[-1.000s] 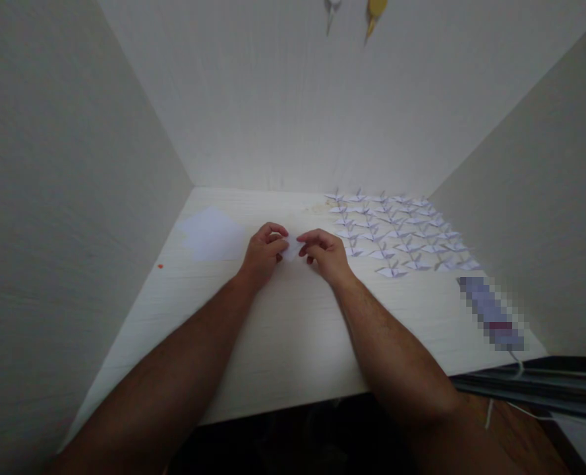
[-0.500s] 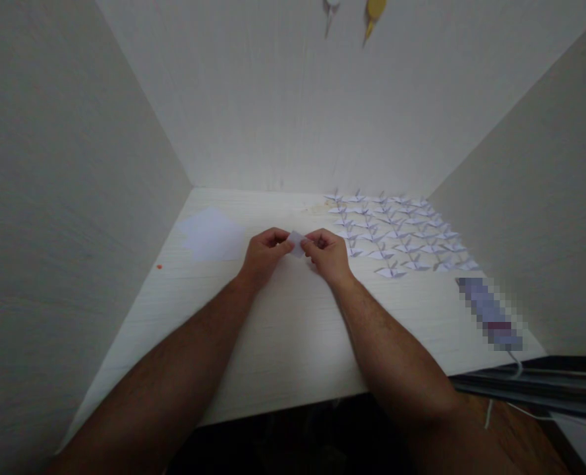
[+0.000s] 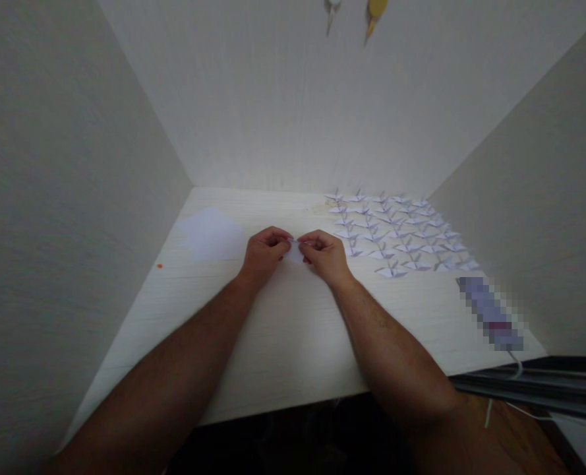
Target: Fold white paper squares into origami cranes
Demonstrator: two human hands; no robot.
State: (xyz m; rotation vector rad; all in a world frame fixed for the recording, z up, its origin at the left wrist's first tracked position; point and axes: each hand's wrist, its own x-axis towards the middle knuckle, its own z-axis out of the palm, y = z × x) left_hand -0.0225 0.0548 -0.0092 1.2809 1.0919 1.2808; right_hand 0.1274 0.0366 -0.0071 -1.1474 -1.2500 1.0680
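Note:
Between my two hands, over the middle of the white table (image 3: 283, 349), is a small piece of white folded paper (image 3: 294, 252). My left hand (image 3: 267, 249) pinches its left side between thumb and fingers. On the opposite side my right hand (image 3: 323, 252) grips it in the same way. Fingers cover much of the paper, so its exact folds cannot be made out. Right of my right hand stand several rows of white paper cranes (image 3: 391, 270). Left of my left hand lies a pile of white paper sheets (image 3: 211, 234).
A pixelated flat object (image 3: 490, 313) with a white cable lies at the table's right edge. Walls rise on the left, back and right. A yellow hook (image 3: 376, 10) and a white one hang on the back wall. A small orange speck (image 3: 159, 266) is at the left.
The folded paper has tilted between my fingers; its flat diamond face showed before, and now its upper edge is pinched with the rest below. Both hands have stayed almost in place.

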